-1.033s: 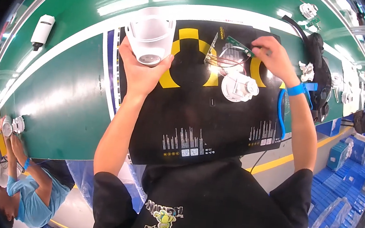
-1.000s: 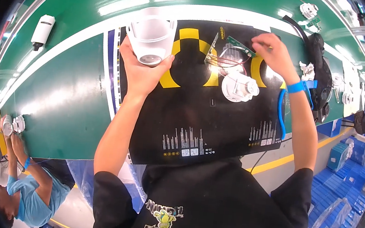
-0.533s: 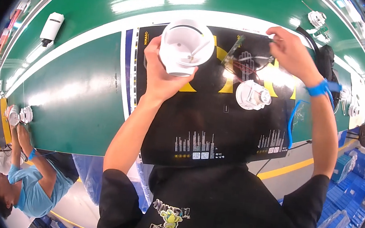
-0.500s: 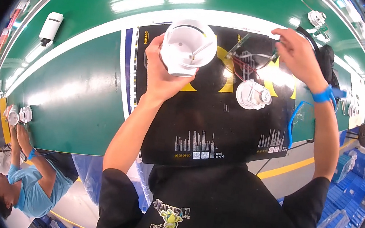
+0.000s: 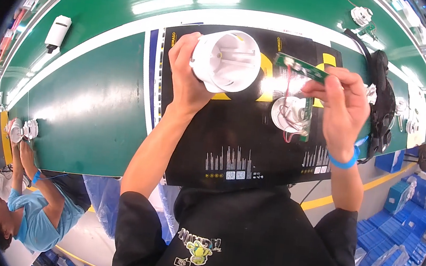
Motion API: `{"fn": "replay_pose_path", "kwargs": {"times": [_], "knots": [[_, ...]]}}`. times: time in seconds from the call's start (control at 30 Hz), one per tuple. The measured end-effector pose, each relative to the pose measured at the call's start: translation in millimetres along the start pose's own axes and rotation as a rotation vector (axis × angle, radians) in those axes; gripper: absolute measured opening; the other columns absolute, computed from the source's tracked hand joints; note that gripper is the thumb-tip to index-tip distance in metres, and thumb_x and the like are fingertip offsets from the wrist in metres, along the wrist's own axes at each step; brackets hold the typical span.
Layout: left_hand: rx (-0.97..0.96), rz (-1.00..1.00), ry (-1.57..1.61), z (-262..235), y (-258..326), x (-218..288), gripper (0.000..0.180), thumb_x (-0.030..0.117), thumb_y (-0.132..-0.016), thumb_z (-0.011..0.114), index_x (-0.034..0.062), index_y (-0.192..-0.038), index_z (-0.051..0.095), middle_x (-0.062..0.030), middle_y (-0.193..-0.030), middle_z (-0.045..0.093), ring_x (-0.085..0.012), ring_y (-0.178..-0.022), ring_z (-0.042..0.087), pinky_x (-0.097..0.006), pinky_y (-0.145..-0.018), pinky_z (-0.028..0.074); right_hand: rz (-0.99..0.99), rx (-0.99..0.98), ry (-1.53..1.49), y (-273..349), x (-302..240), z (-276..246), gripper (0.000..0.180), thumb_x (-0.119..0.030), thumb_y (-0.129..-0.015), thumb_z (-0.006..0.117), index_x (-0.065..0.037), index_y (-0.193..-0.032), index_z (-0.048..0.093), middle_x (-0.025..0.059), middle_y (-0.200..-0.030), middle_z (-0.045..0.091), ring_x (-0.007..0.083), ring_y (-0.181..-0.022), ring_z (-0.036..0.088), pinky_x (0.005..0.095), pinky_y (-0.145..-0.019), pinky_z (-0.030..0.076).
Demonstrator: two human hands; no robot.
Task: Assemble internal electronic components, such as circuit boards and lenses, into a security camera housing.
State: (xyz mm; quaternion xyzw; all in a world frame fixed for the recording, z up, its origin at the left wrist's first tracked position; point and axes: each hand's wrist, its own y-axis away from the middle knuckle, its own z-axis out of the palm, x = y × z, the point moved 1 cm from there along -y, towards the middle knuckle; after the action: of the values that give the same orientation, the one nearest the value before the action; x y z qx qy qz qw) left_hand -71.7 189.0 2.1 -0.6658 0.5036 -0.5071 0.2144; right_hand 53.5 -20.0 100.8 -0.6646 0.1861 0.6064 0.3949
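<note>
My left hand (image 5: 186, 72) is wrapped round a white plastic housing (image 5: 214, 62), a hollow cylinder held above the mat with its open end showing ribs inside. To the right, my right hand (image 5: 346, 109) pinches a narrow green circuit board (image 5: 302, 67) between thumb and fingers. Another green strip (image 5: 307, 115) hangs below that hand. Thin red wires run down from the boards towards a round white part (image 5: 284, 114) on the mat, which the strip partly covers. A blue band (image 5: 346, 160) circles my right wrist.
Under my hands lies a black and yellow printed mat (image 5: 234, 130) on the green bench. A black strap-like bundle (image 5: 382, 100) sits to the right. Far left stands another white housing (image 5: 58, 31); a white part with a board (image 5: 362, 16) lies far right. A co-worker (image 5: 46, 214) works at left.
My right hand has come down and towards me, and now pinches the circuit board, lifted and turned. My left hand has tilted the white housing and shifted it slightly right.
</note>
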Motion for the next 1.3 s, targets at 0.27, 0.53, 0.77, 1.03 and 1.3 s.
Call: {"fn": "replay_pose_path", "kwargs": {"times": [0.27,0.53,0.77,1.03,1.3], "knots": [[0.106,0.161,0.120,7.8,3.2,-1.9,0.084,0.010,-0.057,0.087,0.0019,-0.126,0.037,-0.0179,-0.119,0.052,-0.0325,-0.111,0.048,-0.041,-0.095,0.039,0.099,-0.033,0.273,10.3,16.9,12.4,0.006,-0.001,-0.092,0.055,0.003,-0.095,0.050,0.0126,-0.081,0.065,0.0148,-0.071,0.067,0.0227,-0.061,0.053],[0.099,0.175,0.051,7.3,4.9,-6.3,0.086,0.008,-0.059,0.086,0.0036,-0.128,0.035,-0.0188,-0.121,0.048,-0.0319,-0.112,0.047,-0.039,-0.094,0.041,0.172,-0.175,0.468,14.2,9.3,9.1,0.019,-0.003,-0.092,0.055,0.000,-0.109,0.062,0.0073,-0.072,0.067,0.0100,-0.061,0.064,0.0215,-0.053,0.050],[0.081,0.180,0.064,8.3,5.6,-5.8,0.083,0.009,-0.060,0.086,0.0040,-0.126,0.037,-0.0185,-0.122,0.047,-0.0316,-0.112,0.048,-0.038,-0.093,0.043,0.153,-0.156,0.565,16.5,3.5,11.9,0.019,-0.002,-0.090,0.057,0.000,-0.107,0.066,0.0070,-0.069,0.066,0.0089,-0.054,0.062,0.0208,-0.050,0.049],[0.105,0.225,0.089,9.3,5.5,-5.9,0.081,0.009,-0.060,0.086,0.0054,-0.126,0.038,-0.0182,-0.123,0.045,-0.0308,-0.112,0.048,-0.038,-0.092,0.044,0.129,-0.207,0.781,13.4,-14.7,19.7,0.018,-0.002,-0.087,0.060,0.000,-0.103,0.068,0.0085,-0.062,0.064,0.0106,-0.048,0.058,0.0246,-0.045,0.044],[0.091,0.216,0.059,7.3,6.4,-5.6,0.080,0.008,-0.060,0.086,0.0046,-0.125,0.039,-0.0177,-0.123,0.045,-0.0306,-0.111,0.048,-0.037,-0.092,0.044,0.032,-0.274,0.890,4.9,-19.1,20.2,0.017,-0.003,-0.085,0.062,0.001,-0.101,0.068,0.0156,-0.063,0.061,0.0223,-0.050,0.059,0.0301,-0.048,0.044]]}}
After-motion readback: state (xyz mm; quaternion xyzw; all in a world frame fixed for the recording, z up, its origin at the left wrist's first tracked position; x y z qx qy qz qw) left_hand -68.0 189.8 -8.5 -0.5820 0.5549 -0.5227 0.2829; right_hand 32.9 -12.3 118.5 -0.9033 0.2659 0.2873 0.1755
